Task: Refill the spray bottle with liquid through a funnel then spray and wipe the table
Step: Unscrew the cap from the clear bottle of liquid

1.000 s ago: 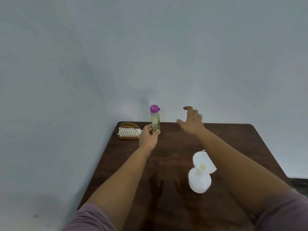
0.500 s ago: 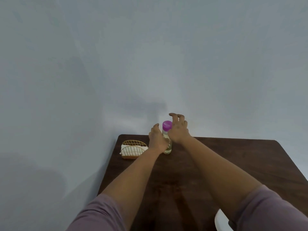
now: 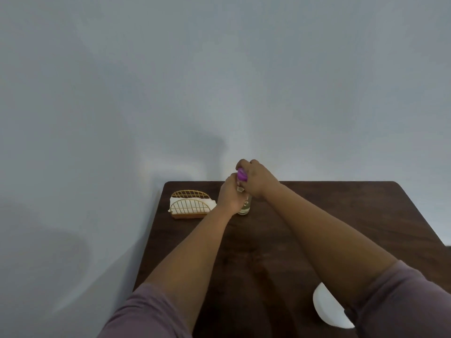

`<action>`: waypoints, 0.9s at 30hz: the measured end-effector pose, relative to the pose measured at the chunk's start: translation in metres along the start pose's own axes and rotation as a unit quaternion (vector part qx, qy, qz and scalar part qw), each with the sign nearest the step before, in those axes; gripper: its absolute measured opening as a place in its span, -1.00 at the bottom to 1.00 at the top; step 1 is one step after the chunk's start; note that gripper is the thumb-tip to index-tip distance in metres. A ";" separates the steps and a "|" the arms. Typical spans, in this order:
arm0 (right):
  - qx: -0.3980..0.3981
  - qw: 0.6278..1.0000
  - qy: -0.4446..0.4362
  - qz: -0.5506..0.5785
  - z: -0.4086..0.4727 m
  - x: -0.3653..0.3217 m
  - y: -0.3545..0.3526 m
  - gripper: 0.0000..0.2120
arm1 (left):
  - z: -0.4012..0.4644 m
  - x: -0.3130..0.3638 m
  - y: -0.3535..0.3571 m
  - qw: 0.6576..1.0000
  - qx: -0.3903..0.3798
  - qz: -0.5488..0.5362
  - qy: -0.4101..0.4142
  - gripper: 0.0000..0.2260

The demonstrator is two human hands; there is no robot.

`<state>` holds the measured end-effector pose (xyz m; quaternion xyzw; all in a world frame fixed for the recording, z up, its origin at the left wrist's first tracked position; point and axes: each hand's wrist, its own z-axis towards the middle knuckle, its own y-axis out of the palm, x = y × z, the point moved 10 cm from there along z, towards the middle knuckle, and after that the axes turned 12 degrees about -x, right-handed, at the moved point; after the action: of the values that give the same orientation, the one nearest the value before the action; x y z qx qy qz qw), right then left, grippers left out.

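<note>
A small clear bottle (image 3: 246,208) with pale liquid stands upright near the far edge of the dark wooden table (image 3: 317,223). My left hand (image 3: 229,196) wraps around its body. My right hand (image 3: 256,179) is closed over its purple cap (image 3: 241,174), which shows only partly between the fingers. At the lower right a white rounded object (image 3: 327,311), the funnel seen earlier, peeks out from under my right arm; most of it is hidden.
A gold wire holder (image 3: 189,205) with white napkins stands at the table's far left corner, just left of my left hand. A plain grey wall rises directly behind the table. The table's left edge runs along the wall.
My right hand came in from the right and closed over the purple cap. My left hand kept its hold on the bottle. The view tilted up, pushing the white funnel toward the bottom edge.
</note>
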<state>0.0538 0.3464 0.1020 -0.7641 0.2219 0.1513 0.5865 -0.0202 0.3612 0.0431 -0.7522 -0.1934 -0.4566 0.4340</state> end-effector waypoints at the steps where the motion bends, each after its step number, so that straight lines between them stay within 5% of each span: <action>1: 0.002 1.000 -0.002 -0.010 -0.012 -0.003 -0.002 -0.61 | -0.010 0.003 0.002 1.000 -0.004 -0.009 0.012 -0.69; 5: 0.013 0.999 -0.034 -0.036 -0.073 -0.019 -0.002 -0.63 | -0.065 -0.001 0.017 0.994 -0.002 -0.098 0.056 -0.65; 16: -0.062 0.993 -0.034 -0.098 -0.210 -0.025 0.056 -0.56 | -0.215 -0.013 0.078 0.994 0.013 -0.081 0.075 -0.60; 27: -0.062 0.981 -0.050 -0.178 -0.252 -0.025 0.094 -0.60 | -0.266 -0.023 0.097 0.999 -0.035 -0.040 -0.004 -0.56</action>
<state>-0.0236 0.0882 0.1038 -0.8177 0.0425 0.0961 0.5660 -0.1030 0.0900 0.0321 -0.7604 -0.2090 -0.4768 0.3882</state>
